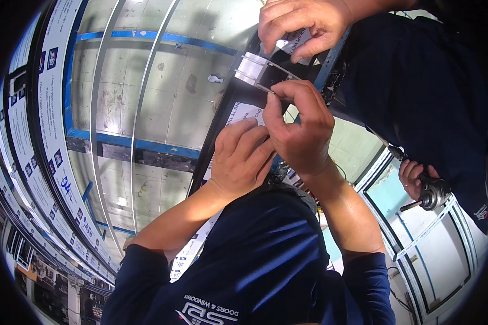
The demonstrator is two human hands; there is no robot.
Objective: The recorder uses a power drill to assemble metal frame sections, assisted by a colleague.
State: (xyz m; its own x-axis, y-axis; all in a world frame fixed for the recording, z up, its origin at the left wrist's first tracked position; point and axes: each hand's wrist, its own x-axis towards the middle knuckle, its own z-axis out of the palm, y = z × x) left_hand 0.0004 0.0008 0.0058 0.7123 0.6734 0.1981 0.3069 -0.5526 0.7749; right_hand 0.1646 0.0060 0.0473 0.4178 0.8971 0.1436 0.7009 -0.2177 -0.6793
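A silver metal piece [251,68] is being held over the upper stretch of a dark bar [234,94], its thin prongs pointing right. Its left end is lying close to the bar's left edge; whether it is overhanging cannot be told. One prong is being pinched by the right hand [305,125], with thumb and forefinger closed on it. The left hand [237,157] is being rested lower along the bar, across white film [241,112]; its fingers are lying near one another, slightly bent, but whether the bar is being gripped cannot be told, the undersides being hidden.

Just above the piece, a co-worker's hand [313,23] is being held over the bar, thumb and forefinger apart. Room on that side is being narrowed by this hand, and on the right by the co-worker's dark clothing [417,92]. A power drill [434,196] is being held in the co-worker's other hand [410,177], well apart from the piece.

Left of the bar, a wide gap is being left open, floor tiles [187,111] showing through a blue rack [157,146]. Two pale strips [94,108] are crossing the rack, and labelled bars [51,108] are lining its far left side.
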